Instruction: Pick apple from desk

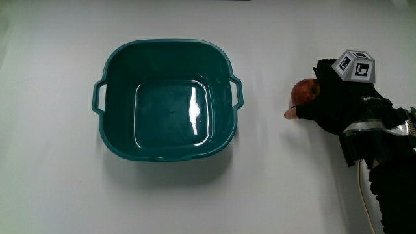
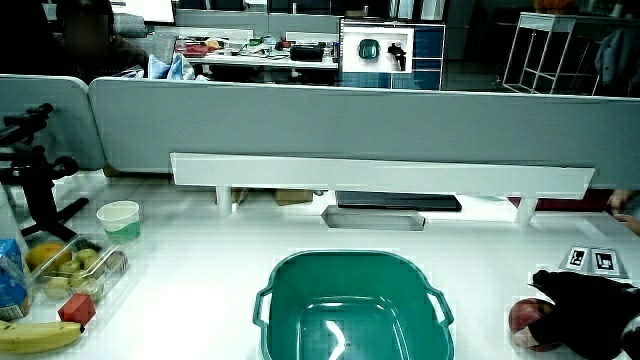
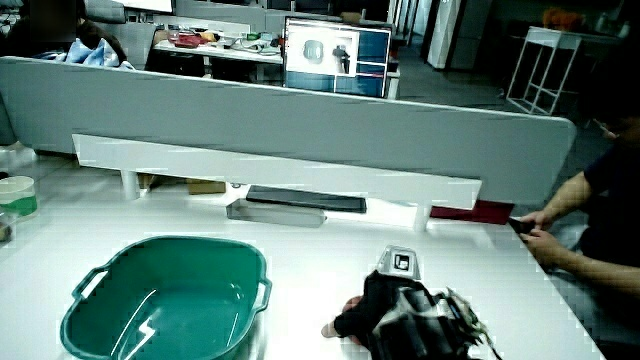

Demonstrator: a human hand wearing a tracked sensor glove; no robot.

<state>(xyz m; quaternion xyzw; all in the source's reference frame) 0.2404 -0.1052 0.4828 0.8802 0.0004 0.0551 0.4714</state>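
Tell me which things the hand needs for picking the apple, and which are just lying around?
Needed:
- apple, on the table beside the basin
- hand, its grip closed on the apple

Just lying around:
- teal basin
- banana
- paper cup
- fruit tray

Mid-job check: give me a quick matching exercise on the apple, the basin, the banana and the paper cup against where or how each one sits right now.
Things:
1. apple
2. teal basin
3. banana
4. paper cup

Places or states:
A. standing upright on the table, nearer the partition than the fruit tray
B. empty, handles at both ends, beside the hand
C. lying at the table's edge, nearer the person than the fruit tray
D. on the table, under the hand's curled fingers

Pairs: 1-D, 2-B, 3-C, 4-A
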